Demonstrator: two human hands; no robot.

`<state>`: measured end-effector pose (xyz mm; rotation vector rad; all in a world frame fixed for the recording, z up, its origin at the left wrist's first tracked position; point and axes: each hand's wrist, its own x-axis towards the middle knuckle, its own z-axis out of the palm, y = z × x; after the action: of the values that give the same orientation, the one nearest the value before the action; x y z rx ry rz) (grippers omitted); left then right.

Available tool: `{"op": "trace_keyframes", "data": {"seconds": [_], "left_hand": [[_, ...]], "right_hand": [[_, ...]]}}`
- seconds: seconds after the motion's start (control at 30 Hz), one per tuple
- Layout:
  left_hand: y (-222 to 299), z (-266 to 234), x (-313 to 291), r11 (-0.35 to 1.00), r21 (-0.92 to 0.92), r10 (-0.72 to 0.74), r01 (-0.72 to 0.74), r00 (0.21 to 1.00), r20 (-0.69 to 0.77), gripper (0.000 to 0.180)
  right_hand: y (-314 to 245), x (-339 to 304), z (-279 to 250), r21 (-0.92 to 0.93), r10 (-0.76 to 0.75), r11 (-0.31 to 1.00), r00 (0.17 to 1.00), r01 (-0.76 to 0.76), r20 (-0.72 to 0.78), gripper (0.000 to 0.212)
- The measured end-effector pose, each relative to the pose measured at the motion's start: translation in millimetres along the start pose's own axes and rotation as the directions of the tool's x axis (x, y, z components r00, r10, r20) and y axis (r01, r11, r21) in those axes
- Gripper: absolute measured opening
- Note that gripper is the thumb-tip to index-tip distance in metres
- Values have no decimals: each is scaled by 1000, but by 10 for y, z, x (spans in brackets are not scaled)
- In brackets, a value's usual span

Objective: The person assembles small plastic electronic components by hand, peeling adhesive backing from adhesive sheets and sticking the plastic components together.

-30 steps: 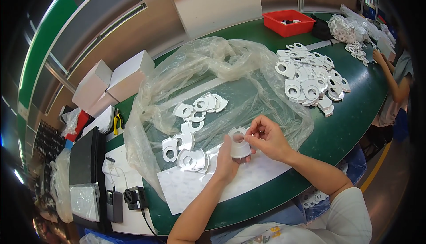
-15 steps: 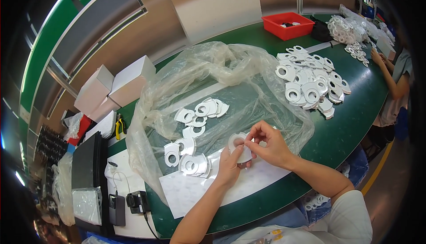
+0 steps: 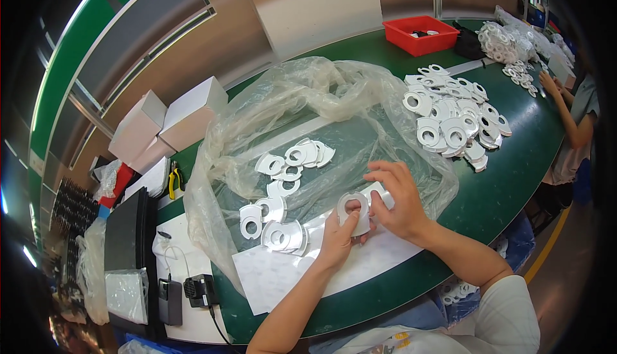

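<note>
My left hand (image 3: 337,238) is closed on a flat white plate with a round hole (image 3: 355,225), the thumb over its front at the opening. Just to its right, my right hand (image 3: 400,206) is open, thumb and fingers spread apart. Another white piece (image 3: 380,193) shows partly behind the right hand's fingers; whether they touch it I cannot tell. Several similar white plates (image 3: 283,235) lie in a loose, overlapping curve on clear plastic sheeting (image 3: 225,142) to the left. Under my forearms is a white sheet (image 3: 257,283).
A large heap of holed plates (image 3: 453,119) lies on the green table (image 3: 514,180) at right. Behind it stands a red bin (image 3: 421,44). White boxes (image 3: 193,113), yellow-handled pliers (image 3: 175,180) and a black adapter (image 3: 200,291) are at left. A co-worker's arm (image 3: 565,113) reaches in far right.
My right hand has drawn away from the plate's edge, and its fingers have opened. The left hand still holds the plate, now turned a little more upright and shifted slightly right.
</note>
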<state>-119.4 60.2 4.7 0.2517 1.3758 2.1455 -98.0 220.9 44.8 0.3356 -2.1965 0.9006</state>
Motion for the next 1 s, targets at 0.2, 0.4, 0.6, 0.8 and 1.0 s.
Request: {"op": "trace_keyframes", "data": {"seconds": [0.2,0.4,0.6,0.8,1.0], "left_hand": [[5,1,-4,998,53,-32,29,997,65,22],[-50,5,15,988,147,-69,52,991,111,38],[-131,0,21,994,112,-29,-1,966,259,88],[-73,-17,2,998,10,-66,65,983,170,95],[61,-69,-90,986,-89,-123,142,974,190,94]], "right_hand": [[125,-65,22,412,446,702,810,-580,381,19],[151,-80,3,337,498,701,769,-629,400,15],[122,-171,47,-57,292,956,931,-287,221,28],[103,-144,-13,-78,114,992,957,-96,268,33],[15,-6,-163,132,267,918,829,-374,492,29]]}}
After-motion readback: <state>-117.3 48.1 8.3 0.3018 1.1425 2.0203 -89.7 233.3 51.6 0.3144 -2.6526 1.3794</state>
